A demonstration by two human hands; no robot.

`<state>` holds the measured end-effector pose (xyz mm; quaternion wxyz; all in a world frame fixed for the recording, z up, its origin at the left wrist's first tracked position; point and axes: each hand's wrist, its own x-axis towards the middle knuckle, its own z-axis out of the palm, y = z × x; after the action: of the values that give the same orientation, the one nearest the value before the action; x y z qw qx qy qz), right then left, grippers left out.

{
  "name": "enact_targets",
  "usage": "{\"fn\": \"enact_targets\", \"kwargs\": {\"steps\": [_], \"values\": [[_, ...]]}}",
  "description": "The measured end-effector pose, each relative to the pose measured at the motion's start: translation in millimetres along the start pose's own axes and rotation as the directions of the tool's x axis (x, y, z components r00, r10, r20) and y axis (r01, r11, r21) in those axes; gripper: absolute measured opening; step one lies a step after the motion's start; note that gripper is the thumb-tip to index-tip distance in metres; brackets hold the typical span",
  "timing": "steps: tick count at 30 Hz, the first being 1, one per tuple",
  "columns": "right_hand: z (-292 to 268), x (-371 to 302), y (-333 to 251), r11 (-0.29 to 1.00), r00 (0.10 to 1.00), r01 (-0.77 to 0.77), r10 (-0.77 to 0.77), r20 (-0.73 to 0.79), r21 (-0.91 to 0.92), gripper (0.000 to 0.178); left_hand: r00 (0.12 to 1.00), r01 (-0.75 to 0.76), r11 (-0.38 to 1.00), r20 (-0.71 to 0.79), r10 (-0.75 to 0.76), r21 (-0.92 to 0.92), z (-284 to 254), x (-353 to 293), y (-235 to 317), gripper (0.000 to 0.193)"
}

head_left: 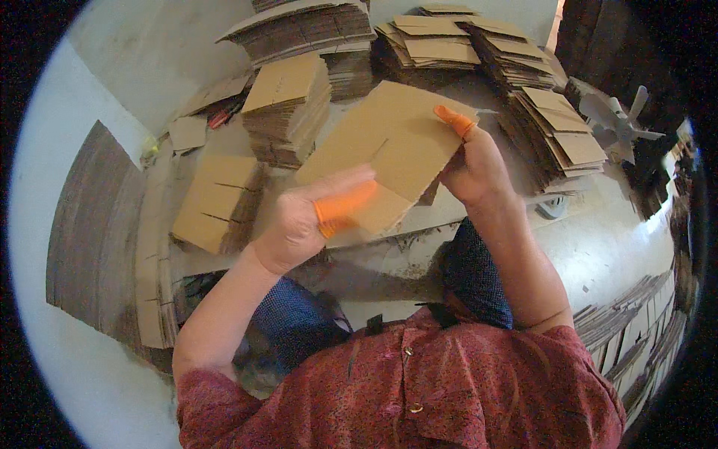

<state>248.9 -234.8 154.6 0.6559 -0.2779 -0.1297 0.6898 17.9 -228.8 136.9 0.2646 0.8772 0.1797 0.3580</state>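
A tan cardboard sheet point(407, 123) with a slot cut in it is tilted up in front of me, above the worktop. My right hand point(479, 161) grips its right edge, the thumb in an orange finger cover on the near face and the other fingers mostly hidden behind. Across the sheet's lower left part lies my left hand point(303, 217), its fingers stretched out and blurred by motion, with bright orange covers on some. To the left, a slotted cardboard stack point(217, 202) lies near that hand. A taller cardboard stack point(288, 105) stands behind it.
More cardboard stacks point(434, 45) line the back, and a leaning stack point(557, 135) extends down the right side. A grey fan point(624, 123) stands at far right. Dark cardboard point(97, 232) leans by the left wall. Slotted cardboard pieces point(636, 329) lie low at right.
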Motion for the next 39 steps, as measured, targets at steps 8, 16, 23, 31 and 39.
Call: {"fn": "enact_targets", "kwargs": {"steps": [8,16,23,31,39], "values": [[8.6,-0.5,19.6,0.986,0.977,0.072,-0.1,0.189,0.152,0.048,0.976,0.106,0.992,-0.187,-0.116,-0.063,-10.0,2.8,18.4,0.025],[-4.2,17.3,34.2,0.959,0.915,0.218,-0.137,0.379,-0.18,0.041,0.89,0.194,0.902,-0.317,-0.327,-0.385,19.5,10.9,23.8,0.025],[4.1,-11.0,23.4,0.988,0.927,0.093,-0.042,0.372,-0.121,0.044,0.884,0.227,0.904,-0.314,-0.347,-0.362,29.1,26.4,20.9,0.018],[-7.5,-21.0,-0.9,0.887,0.93,0.236,-0.087,0.357,-0.398,0.033,0.89,0.233,0.907,-0.3,-0.344,-0.351,37.0,31.5,6.6,0.02],[-45.1,-12.4,-14.8,0.879,0.946,0.31,-0.247,0.21,-0.363,0.022,0.822,0.135,0.989,-0.564,-0.076,0.064,4.2,36.0,2.7,0.02]]}}
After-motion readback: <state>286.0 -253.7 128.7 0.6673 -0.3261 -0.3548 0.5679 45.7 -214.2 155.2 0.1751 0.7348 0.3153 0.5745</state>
